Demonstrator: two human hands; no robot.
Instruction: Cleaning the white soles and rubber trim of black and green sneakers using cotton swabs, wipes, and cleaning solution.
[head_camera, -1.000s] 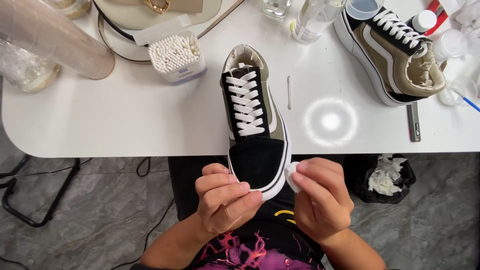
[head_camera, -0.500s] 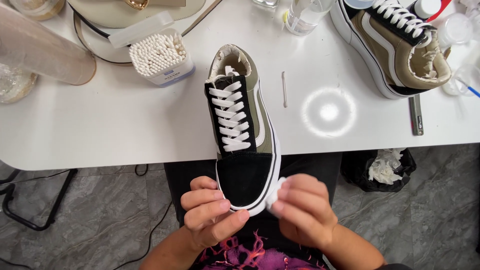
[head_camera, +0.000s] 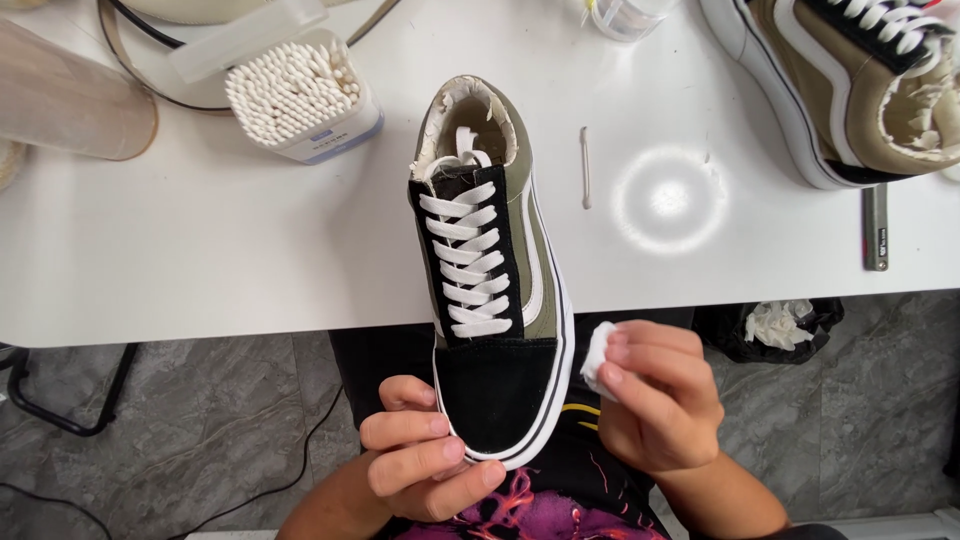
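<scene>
Sneaker (head_camera: 495, 300), centre frame, juts toe-first off the white table (head_camera: 200, 250); left hand (head_camera: 420, 460) curls its fingers under the toe to steady it, right hand (head_camera: 655, 400) pinches a white pad (head_camera: 597, 358) against the sole's edge.

Smooth white tabletop (head_camera: 200, 260) with a rounded front edge. The olive and black canvas sneaker with white laces (head_camera: 490, 270) has its heel end resting on it, toe sticking out past the edge. Back left there's a clear plastic box packed with white cotton swabs (head_camera: 295, 95) and a translucent plastic cylinder lying on its side (head_camera: 70, 105). One loose cotton swab (head_camera: 585, 167) lies right of the sneaker. A second tan and black sneaker (head_camera: 850, 85) sits far right, with a slim dark tool (head_camera: 876, 226) just in front of it.
</scene>
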